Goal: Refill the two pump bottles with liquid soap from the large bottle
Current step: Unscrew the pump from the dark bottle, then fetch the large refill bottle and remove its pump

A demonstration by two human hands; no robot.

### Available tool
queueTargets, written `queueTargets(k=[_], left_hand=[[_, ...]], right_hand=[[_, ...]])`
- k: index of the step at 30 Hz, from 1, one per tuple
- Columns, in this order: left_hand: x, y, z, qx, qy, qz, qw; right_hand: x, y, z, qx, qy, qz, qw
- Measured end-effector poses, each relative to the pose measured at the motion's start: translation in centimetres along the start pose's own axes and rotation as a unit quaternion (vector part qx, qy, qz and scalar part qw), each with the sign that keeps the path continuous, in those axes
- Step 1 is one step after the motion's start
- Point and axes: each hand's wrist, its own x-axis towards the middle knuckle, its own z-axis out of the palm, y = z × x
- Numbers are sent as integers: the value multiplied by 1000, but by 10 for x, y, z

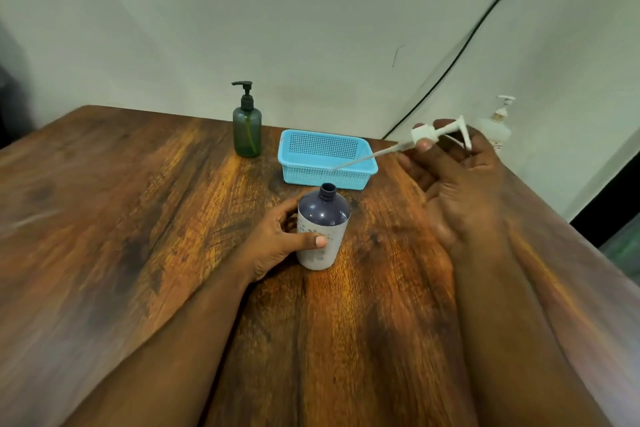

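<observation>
A dark purple bottle [322,225] with a pale label stands upright mid-table, its neck open with no pump on it. My left hand [277,243] wraps around its left side. My right hand [457,177] is raised to the right and holds a white pump head [437,131]; its thin dip tube points left over the blue basket. A green pump bottle [247,130] with a black pump stands at the table's far edge. A large white pump bottle [497,128] stands at the far right, partly hidden behind my right hand.
A blue perforated plastic basket [346,181] sits just behind the purple bottle. The wooden table [138,218] meets a pale wall at the back. A black cable [464,45] runs down the wall on the right. The table's right edge drops off near my right forearm.
</observation>
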Motion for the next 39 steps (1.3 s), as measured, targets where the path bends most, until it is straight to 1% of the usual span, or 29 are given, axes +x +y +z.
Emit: queueTargets(k=[2, 3, 4, 5, 6, 7, 8, 9, 11, 13, 15, 17, 21, 22, 27, 32, 34, 35, 36, 38, 39], left_hand=[[-3, 1, 2, 4, 12, 8, 1000], [-4, 1, 1, 9, 18, 12, 1000], [-5, 1, 0, 15, 24, 16, 999], [-6, 2, -2, 21, 35, 19, 999], [-8, 3, -4, 22, 48, 22, 998], [-9, 4, -7, 21, 63, 25, 997], [-10, 4, -9, 22, 79, 27, 996], [-11, 4, -10, 25, 93, 30, 995], [-13, 3, -11, 36, 108, 37, 993], [-15, -2, -12, 59, 114, 47, 991], [-15, -5, -12, 85, 125, 59, 987], [-16, -6, -12, 98, 137, 72, 983], [-14, -8, -13, 99, 133, 88, 982], [-13, -9, -13, 97, 132, 87, 983], [-10, -14, -12, 87, 142, 61, 984], [-12, -17, -15, 87, 170, 74, 979], [-16, -13, -10, 117, 206, 87, 968], [-18, -11, -7, 163, 250, 108, 948], [-20, -8, -4, 225, 298, 142, 917], [-25, -4, 0, 333, 376, 218, 837], [-28, -1, 6, 370, 390, 256, 803]], right_hand=[[-1, -5, -8, 25, -11, -20, 999], [-3, -4, -11, 13, -23, -37, 999], [-8, -1, -15, -30, -35, -61, 997], [-11, 6, -19, -106, -41, -92, 989], [-16, 14, -23, -192, -48, -130, 972], [-20, 24, -27, -265, -67, -170, 947], [-23, 35, -31, -311, -105, -210, 921], [-24, 49, -37, -341, -162, -250, 892], [-21, 76, -51, -405, -280, -306, 815], [-14, 96, -62, -478, -357, -338, 728], [-9, 108, -68, -532, -398, -364, 653], [-6, 117, -69, -567, -428, -379, 593], [3, 129, -74, -604, -472, -398, 504], [4, 131, -74, -606, -475, -403, 494], [3, 134, -75, -616, -483, -396, 480], [5, 137, -79, -634, -482, -369, 479], [4, 137, -79, -640, -477, -361, 483], [4, 136, -79, -640, -472, -361, 487], [3, 133, -79, -638, -468, -364, 492], [2, 128, -81, -633, -457, -372, 502], [1, 126, -85, -635, -451, -369, 507]])
